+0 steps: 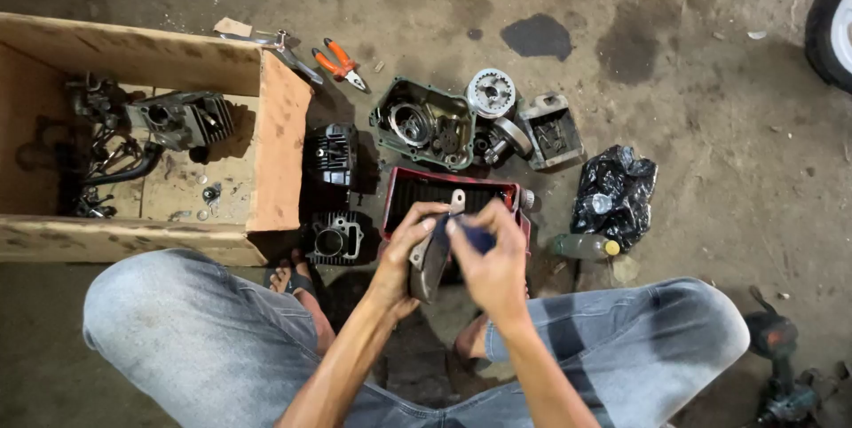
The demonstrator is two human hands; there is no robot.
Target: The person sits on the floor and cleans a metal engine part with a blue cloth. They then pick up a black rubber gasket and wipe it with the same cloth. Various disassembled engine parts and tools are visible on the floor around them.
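Observation:
My left hand point(406, 250) grips a curved grey metal engine part point(432, 261), held upright in front of me over a red tray point(417, 186). My right hand point(491, 261) pinches a small dark blue piece point(472, 235), which looks like a rag or pad, against the top of that part. Both hands are close together between my knees. What lies under them in the tray is hidden.
A cardboard box point(280, 139) at left holds engine parts and a cylinder point(182, 119). Two black finned cylinders point(334, 154) point(335, 238) lie beside it. Beyond are a green crankcase cover point(424, 122), a clutch point(491, 91), orange pliers point(341, 62), a black bag point(614, 193), a bottle point(581, 246), a power tool point(781, 366).

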